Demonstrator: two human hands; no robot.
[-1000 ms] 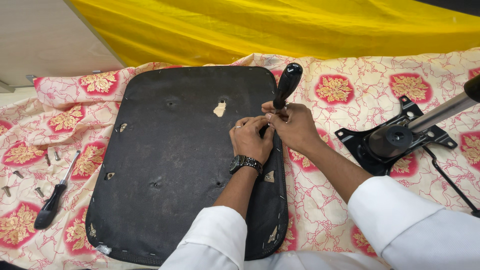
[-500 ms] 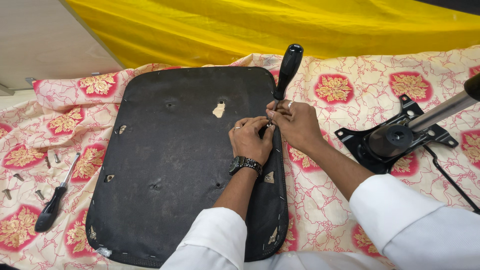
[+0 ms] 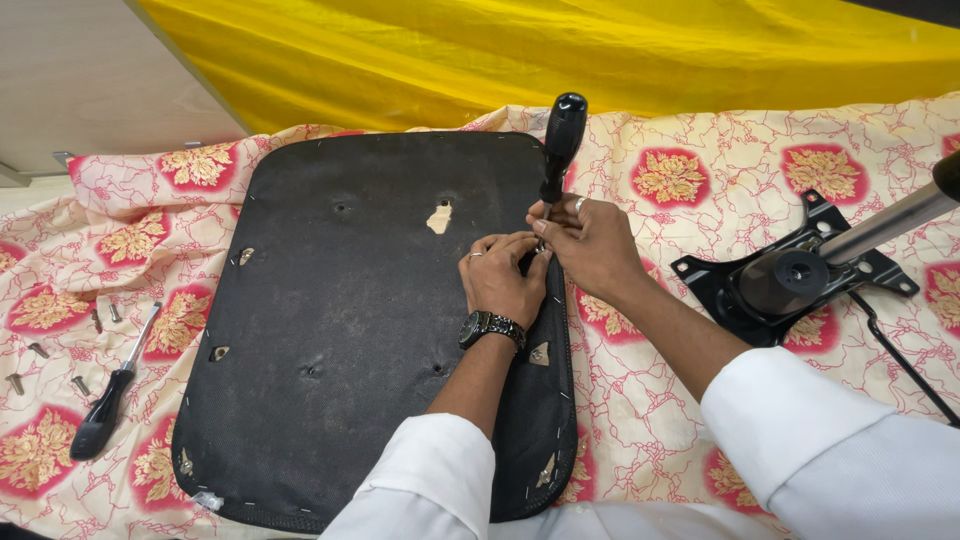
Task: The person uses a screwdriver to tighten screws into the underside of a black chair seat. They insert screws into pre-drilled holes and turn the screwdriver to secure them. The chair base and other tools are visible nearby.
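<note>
both hands at r edge of upturned chair seat base [image 3: 360, 330]: right hand [image 3: 590, 240] pinches black-handled screwdriver [image 3: 558, 150] shaft, upright; left hand [image 3: 503, 280] closed round tip. tool looks light, rigid; grip by handle.

Two bare hands, mid-frame. Left hand [image 3: 503, 282]: thin ring on one finger, dark wristwatch w/ round face and metal link band at the wrist. Right hand [image 3: 590, 243]: silver ring on a finger, nothing on the wrist. Both forearms bare up to white long sleeves pushed back approx. to the elbow, cuffs folded, fabric creased. Left sleeve at bottom centre of frame, right sleeve at lower right, wider and nearer the camera. No gloves.
</note>
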